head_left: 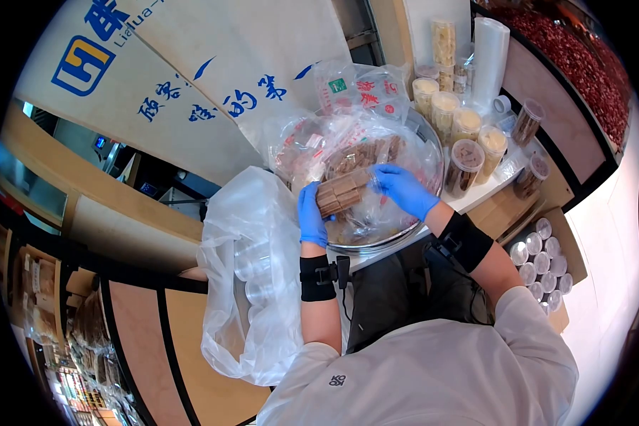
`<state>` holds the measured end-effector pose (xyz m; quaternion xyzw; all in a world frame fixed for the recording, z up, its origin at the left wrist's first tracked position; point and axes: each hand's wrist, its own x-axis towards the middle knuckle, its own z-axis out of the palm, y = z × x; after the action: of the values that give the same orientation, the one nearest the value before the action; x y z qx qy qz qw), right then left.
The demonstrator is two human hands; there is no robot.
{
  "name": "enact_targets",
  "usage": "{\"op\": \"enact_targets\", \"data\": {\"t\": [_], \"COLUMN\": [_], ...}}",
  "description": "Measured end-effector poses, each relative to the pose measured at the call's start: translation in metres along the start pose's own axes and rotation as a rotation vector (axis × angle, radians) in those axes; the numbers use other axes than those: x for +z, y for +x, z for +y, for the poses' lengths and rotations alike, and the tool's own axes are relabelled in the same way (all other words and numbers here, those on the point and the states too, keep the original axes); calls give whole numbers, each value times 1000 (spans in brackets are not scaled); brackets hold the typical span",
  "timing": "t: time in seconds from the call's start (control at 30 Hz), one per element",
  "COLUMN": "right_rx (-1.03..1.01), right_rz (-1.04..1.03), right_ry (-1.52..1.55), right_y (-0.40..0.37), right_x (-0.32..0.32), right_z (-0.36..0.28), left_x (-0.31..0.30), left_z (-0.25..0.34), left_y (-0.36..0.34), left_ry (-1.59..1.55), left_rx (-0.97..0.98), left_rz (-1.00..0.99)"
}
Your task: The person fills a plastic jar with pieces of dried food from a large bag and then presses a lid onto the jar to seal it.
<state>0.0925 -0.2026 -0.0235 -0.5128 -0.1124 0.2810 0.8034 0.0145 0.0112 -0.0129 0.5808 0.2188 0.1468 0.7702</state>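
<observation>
A clear plastic jar (342, 193) packed with brown stick-like pieces lies tilted between my hands. My left hand (311, 215), in a blue glove, wraps round its left, lower end. At its right, upper end, my blue-gloved right hand (407, 190) closes its fingers on the rim; what the fingertips cover there is hidden. Beneath the jar is a large round metal basin (437, 153) lined with plastic bags. More brown pieces (358, 156) lie in it, just behind the jar.
Filled jars (466, 157) and a plastic roll (490, 60) stand on the white table at right. A carton of lidded jars (543, 259) is lower right. At left hangs a large translucent bag (252, 312) with clear containers inside. A printed cloth (192, 78) slopes behind.
</observation>
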Motion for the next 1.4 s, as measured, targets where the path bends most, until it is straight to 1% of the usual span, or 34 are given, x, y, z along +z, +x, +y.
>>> {"op": "enact_targets", "data": {"t": [0.13, 0.2, 0.23, 0.33, 0.4, 0.53, 0.6, 0.63, 0.7, 0.73, 0.8, 0.83, 0.9, 0.93, 1.03, 1.1, 1.13, 1.2, 1.23, 1.3, 1.33, 1.37, 1.4], "right_rx": [23, 35, 35, -14, -69, -77, -177, -177, -326, -326, -274, -274, -485, -484, -498, -518, -517, -543, -541, -605, -603, -634, -663], "right_rz": [24, -25, -25, 16, 65, 91, 206, 207, 194, 195, 219, 219, 350, 355, 323, 252, 256, 208, 212, 170, 171, 157, 145], "right_ry": [75, -82, -82, -12, 125, 168, -140, -139, -237, -235, -389, -386, -640, -638, -605, -470, -466, -326, -322, -395, -389, -457, -526], "right_y": [-3, -2, -2, -3, -3, -6, -7, -8, -9, -10, -12, -11, -8, -8, -12, -16, -18, -25, -27, -32, -38, -45, -53], "right_x": [3, 1, 1, 3, 5, 7, 7, 9, 15, 17, 19, 18, 18, 18, 21, 25, 27, 32, 31, 32, 35, 38, 43], "right_z": [0, -1, -1, 2, 3, -1, -5, -4, -1, 0, 1, 3, 5, 4, 1, -1, -3, -6, -5, -6, -8, -10, -16], "left_x": [-1, -2, -2, -1, -1, -3, -6, -6, -5, -4, -1, 0, 0, 0, -4, -8, -10, -14, -16, -18, -18, -18, -15], "left_z": [0, 1, 1, 1, 1, -1, -1, -1, 2, 5, 10, 11, 11, 11, 11, 11, 11, 11, 10, 11, 11, 11, 13], "left_y": [0, 0, 1, 1, 1, 5, 6, 6, 2, -2, -8, -10, -12, -12, -12, -11, -11, -10, -10, -8, -8, -8, -11], "left_ry": [8, -6, -21, -28, -31, -70, -100, -129, -143, -158, -165, -175, -198, -222, -225, -260, -300, -342, -389, -371, -356, -349, -408], "left_rx": [-1, -4, -4, -6, -5, -8, -15, -22, -23, -23, -7, 10, 20, 31, 48, 38, 31, 16, 3, 4, 8, 6, -2], "left_rz": [-20, -26, -32, -16, -18, -33, -52, -72, -76, -79, -70, -61, -48, -36, -95, -137, -176, -216, -255, -263, -270, -269, -245]}}
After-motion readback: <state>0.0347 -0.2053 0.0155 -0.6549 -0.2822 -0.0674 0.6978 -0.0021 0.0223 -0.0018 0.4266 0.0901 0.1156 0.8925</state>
